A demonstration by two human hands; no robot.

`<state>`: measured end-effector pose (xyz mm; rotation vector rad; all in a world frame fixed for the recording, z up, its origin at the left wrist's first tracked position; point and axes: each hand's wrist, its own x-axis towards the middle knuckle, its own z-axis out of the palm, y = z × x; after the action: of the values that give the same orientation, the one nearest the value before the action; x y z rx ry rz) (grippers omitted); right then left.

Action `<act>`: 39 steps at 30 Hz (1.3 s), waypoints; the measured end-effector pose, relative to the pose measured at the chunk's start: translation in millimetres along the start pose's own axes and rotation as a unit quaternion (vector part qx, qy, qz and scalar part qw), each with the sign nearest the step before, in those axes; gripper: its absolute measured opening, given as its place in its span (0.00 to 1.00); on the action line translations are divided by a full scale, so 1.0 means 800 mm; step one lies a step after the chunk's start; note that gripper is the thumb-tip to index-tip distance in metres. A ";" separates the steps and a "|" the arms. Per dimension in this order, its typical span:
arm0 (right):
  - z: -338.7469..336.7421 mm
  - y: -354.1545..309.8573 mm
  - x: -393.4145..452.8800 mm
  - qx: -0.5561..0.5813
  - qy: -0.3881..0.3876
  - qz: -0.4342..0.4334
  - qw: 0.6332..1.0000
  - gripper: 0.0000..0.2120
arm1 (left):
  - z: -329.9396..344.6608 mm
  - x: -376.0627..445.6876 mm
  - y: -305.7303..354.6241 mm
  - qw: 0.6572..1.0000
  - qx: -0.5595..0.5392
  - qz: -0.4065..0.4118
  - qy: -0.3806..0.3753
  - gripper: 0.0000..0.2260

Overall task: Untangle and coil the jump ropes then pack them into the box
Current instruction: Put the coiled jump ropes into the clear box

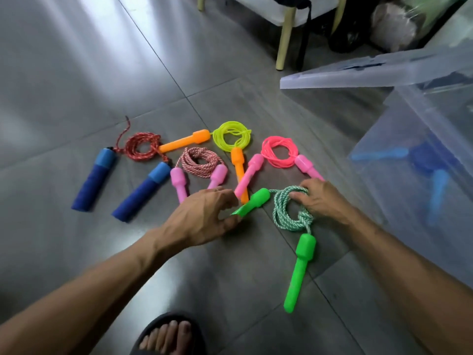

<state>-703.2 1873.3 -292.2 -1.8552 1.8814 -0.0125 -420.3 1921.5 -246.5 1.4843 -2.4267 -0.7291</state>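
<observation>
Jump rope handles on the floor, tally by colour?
Dark blue foam handles: 2
Orange plastic handles: 2
Pink plastic handles: 4
Green plastic handles: 2
Total: 10

Glossy grey tile is seen on the floor (76, 73). The green handles (300, 267) are smooth plastic, their rope (281, 213) braided cord. The box (409, 139) is translucent plastic.
</observation>
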 end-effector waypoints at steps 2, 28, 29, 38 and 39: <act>-0.012 -0.015 -0.004 0.065 0.004 -0.026 0.998 0.13 | -0.004 -0.002 -0.014 1.000 0.006 -0.014 -0.015 0.14; -0.114 -0.154 0.064 0.056 0.056 -0.126 0.989 0.12 | 0.010 0.099 -0.139 0.983 -0.007 -0.157 0.093 0.15; -0.119 -0.155 0.059 0.060 0.060 -0.128 0.988 0.11 | 0.008 0.095 -0.135 0.988 -0.023 -0.130 0.080 0.14; -0.210 -0.125 -0.026 0.075 0.138 -0.081 0.984 0.08 | -0.050 0.099 -0.018 0.996 -0.067 0.039 0.041 0.15; -0.225 -0.117 -0.039 0.064 0.156 -0.073 0.983 0.10 | -0.059 0.104 0.002 0.995 -0.073 0.055 0.043 0.16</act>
<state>-679.1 1836.4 -91.7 -1.9867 1.8859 -0.4902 -441.4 1834.6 -212.2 1.2881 -2.3171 -0.7843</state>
